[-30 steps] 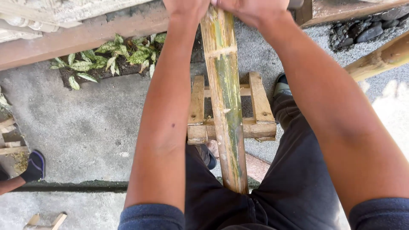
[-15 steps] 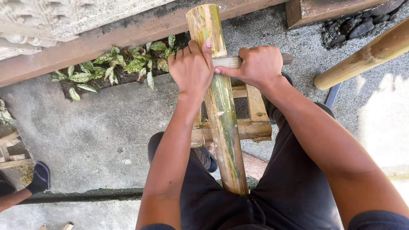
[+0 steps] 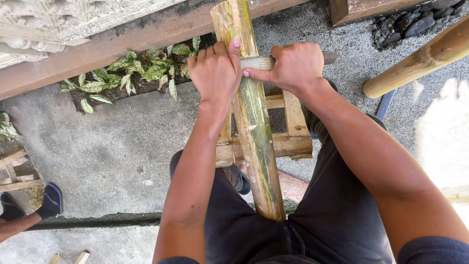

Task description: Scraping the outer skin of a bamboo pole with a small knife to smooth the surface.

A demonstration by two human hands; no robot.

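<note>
Head view: fingers [image 3: 215, 61] closed around bamboo pole [image 3: 254, 122]

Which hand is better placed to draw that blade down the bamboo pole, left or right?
Probably the right. The right hand grips the blade's handle end, with the blade lying across the bamboo pole. The left hand wraps the pole and the blade's other end, mostly steadying.

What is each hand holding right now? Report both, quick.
Left hand: closed around the thick yellow-green bamboo pole.
Right hand: closed on the pale wooden handle of a blade laid across the pole.
</note>
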